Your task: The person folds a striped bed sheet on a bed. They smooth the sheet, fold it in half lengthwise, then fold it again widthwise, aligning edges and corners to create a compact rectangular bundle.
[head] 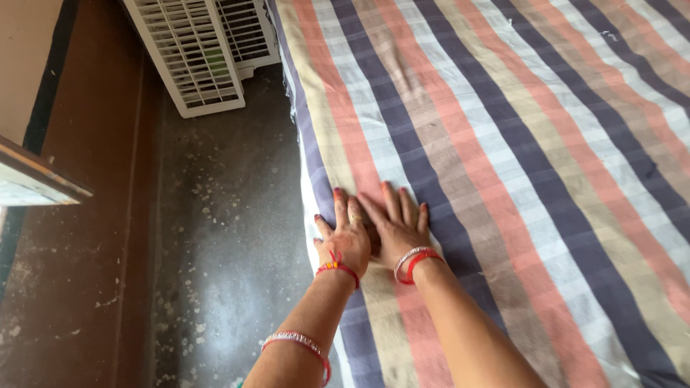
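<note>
Left hand (345,237) flat, palm down, fingers spread on striped bedsheet (517,158) near bed's left edge, gripping nothing. Right hand (397,228) likewise flat, open, touching left, fingertips angled across it. Both forearms extended forward. White slatted grille (190,54) on floor (223,237) beyond.

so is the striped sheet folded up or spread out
Spread out: the striped sheet lies flat across the bed, both hands pressed flat on it near its edge.

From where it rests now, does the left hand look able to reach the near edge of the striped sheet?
Probably yes: the left hand lies flat on the striped sheet right by its edge, with only bare floor beside it.
</note>
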